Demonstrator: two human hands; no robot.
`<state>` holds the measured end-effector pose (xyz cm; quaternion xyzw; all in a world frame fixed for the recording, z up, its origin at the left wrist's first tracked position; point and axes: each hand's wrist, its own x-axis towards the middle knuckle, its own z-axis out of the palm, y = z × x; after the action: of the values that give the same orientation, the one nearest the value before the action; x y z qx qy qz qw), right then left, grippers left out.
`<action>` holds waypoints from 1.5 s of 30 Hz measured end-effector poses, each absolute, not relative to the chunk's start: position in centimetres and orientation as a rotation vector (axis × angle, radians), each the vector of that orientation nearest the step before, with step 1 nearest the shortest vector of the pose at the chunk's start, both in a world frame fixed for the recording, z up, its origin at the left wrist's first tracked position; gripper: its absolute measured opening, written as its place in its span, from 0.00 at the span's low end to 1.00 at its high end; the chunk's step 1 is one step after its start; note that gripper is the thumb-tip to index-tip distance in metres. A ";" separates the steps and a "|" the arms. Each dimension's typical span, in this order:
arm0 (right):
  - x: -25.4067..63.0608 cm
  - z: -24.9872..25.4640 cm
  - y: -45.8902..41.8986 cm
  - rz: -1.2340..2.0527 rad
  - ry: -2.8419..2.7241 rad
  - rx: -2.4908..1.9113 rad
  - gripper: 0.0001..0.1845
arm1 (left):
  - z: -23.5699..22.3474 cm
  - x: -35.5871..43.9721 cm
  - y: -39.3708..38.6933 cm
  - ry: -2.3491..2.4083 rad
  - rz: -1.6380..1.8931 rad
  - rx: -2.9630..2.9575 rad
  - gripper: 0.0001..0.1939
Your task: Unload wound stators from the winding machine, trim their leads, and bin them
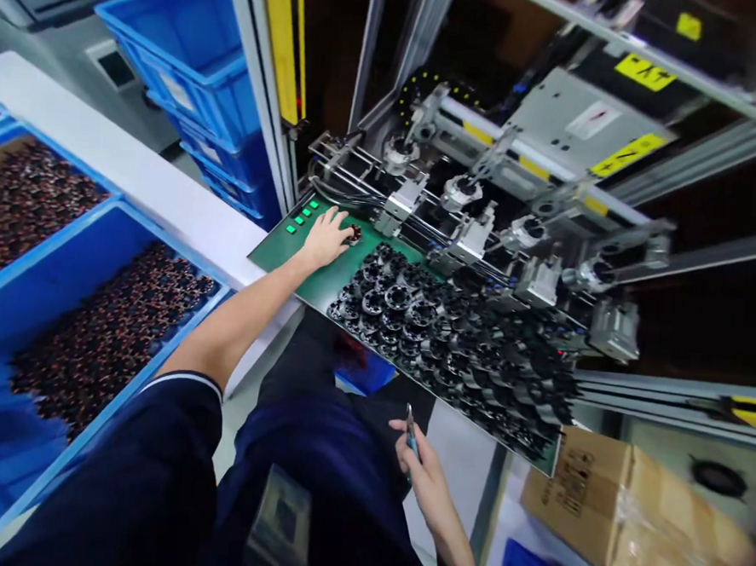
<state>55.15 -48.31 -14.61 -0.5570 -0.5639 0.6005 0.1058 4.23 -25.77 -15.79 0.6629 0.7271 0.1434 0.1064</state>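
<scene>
My left hand [326,239] reaches over the left end of the green work surface [320,286]. Its thumb and fingertips are at a small copper-and-black coil part [354,234], which looks pinched between them. Lower down, in front of my lap, my right hand [423,467] is closed around a slim blue-handled tool with a metal tip, which looks like small pliers [411,434]. Many black ring-shaped parts [397,298] stand packed in rows on the surface, right of my left hand.
Behind the surface runs a machine with several metal clamp units [474,233]. Blue bins [117,211] of copper-and-black parts stand at left, with stacked blue crates [199,59] beyond. Green lit squares [301,220] lie near my left hand. A cardboard box [589,492] sits at right.
</scene>
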 end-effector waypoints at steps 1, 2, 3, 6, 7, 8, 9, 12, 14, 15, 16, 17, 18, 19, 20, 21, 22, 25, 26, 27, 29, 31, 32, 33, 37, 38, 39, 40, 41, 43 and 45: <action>55.5 -14.8 -48.8 1.780 -1.593 -1.668 0.33 | -15.7 4.2 -25.7 2.159 0.460 1.916 0.16; 55.7 -15.0 -49.3 1.794 -1.533 -1.691 0.33 | -15.3 4.3 -25.9 2.182 0.497 1.881 0.13; 55.7 -15.0 -49.6 1.806 -1.490 -1.705 0.34 | -14.8 4.5 -26.3 2.206 0.544 1.847 0.12; 54.7 -13.9 -49.9 1.826 -1.456 -1.697 0.38 | -11.9 6.6 -29.4 2.189 0.848 1.771 0.14; 54.1 -13.2 -49.6 1.826 -1.470 -1.670 0.39 | -10.5 7.8 -31.0 2.104 1.029 1.757 0.15; 53.3 -12.3 -49.2 1.814 -1.492 -1.630 0.39 | -8.9 9.3 -32.8 1.995 1.185 1.767 0.19; 52.4 -11.3 -48.6 1.785 -1.512 -1.576 0.37 | -7.2 10.9 -34.8 1.890 1.294 1.782 0.21; 49.5 -7.6 -46.3 1.591 -1.519 -1.401 0.24 | -2.4 15.8 -40.5 1.670 1.447 1.781 0.17; 47.5 -5.0 -44.6 1.478 -1.450 -1.272 0.21 | -0.2 18.3 -43.3 1.610 1.469 1.802 0.14; 46.6 -3.8 -43.9 1.429 -1.428 -1.204 0.20 | 0.5 19.3 -44.3 1.592 1.473 1.820 0.14; 45.8 -2.5 -43.3 1.400 -1.423 -1.152 0.20 | 0.9 20.0 -45.1 1.580 1.476 1.841 0.15; 45.2 -1.4 -42.7 1.389 -1.429 -1.114 0.21 | 1.2 20.5 -45.7 1.565 1.478 1.866 0.15; 44.7 -0.4 -42.3 1.396 -1.442 -1.079 0.21 | 1.4 20.8 -46.1 1.546 1.477 1.890 0.16; 44.3 0.5 -42.0 1.420 -1.457 -1.049 0.22 | 1.5 21.1 -46.3 1.526 1.471 1.911 0.16; 44.0 1.1 -41.8 1.457 -1.470 -1.018 0.23 | 1.6 21.3 -46.4 1.505 1.465 1.927 0.15; 43.8 1.6 -41.7 1.500 -1.475 -0.987 0.23 | 1.7 21.5 -46.4 1.484 1.455 1.937 0.14; 43.6 1.9 -41.7 1.542 -1.474 -0.960 0.22 | 1.7 21.6 -46.4 1.463 1.447 1.946 0.13; 43.7 2.3 -41.5 1.659 -1.434 -0.927 0.19 | 1.7 21.9 -46.4 1.433 1.429 1.962 0.13; 43.9 2.4 -41.3 1.694 -1.420 -0.932 0.19 | 1.6 21.9 -46.4 1.425 1.421 1.970 0.13; 44.2 2.4 -41.1 1.735 -1.418 -0.945 0.20 | 1.3 21.8 -46.5 1.419 1.408 1.982 0.14; 45.2 2.4 -40.5 1.845 -1.457 -0.984 0.21 | 0.7 21.4 -46.7 1.426 1.364 2.028 0.14; 46.5 2.2 -39.9 1.982 -1.503 -0.990 0.21 | 0.1 20.7 -46.9 1.443 1.302 2.155 0.13; 47.2 2.0 -39.7 2.057 -1.489 -0.967 0.21 | -0.2 20.3 -46.9 1.451 1.272 2.242 0.14; 47.8 1.7 -39.6 2.135 -1.445 -0.924 0.22 | -0.6 20.0 -46.8 1.455 1.250 2.323 0.15; 49.2 0.8 -40.0 2.363 -1.095 -0.760 0.24 | -1.7 20.3 -46.2 1.411 1.392 2.204 0.12; 49.2 0.7 -40.3 2.381 -1.031 -0.732 0.24 | -2.0 20.8 -46.1 1.354 1.479 2.070 0.12; 49.1 0.7 -40.6 2.375 -0.994 -0.716 0.23 | -2.3 21.5 -46.2 1.288 1.548 1.917 0.14; 49.0 0.7 -40.9 2.354 -0.992 -0.715 0.22 | -2.7 22.3 -46.3 1.214 1.602 1.752 0.17; 48.8 0.7 -41.1 2.328 -1.016 -0.726 0.21 | -3.0 23.1 -46.6 1.145 1.633 1.579 0.18; 48.4 0.9 -41.5 2.275 -1.093 -0.773 0.20 | -3.6 24.6 -47.4 1.049 1.623 1.247 0.17; 48.2 1.2 -41.8 2.249 -1.142 -0.809 0.19 | -3.8 25.7 -48.2 1.001 1.607 1.034 0.20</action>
<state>48.17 -41.81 1.20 -0.2963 -0.4182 0.8234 0.2438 25.74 -48.19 -3.82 0.4226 0.4090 0.6565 0.4724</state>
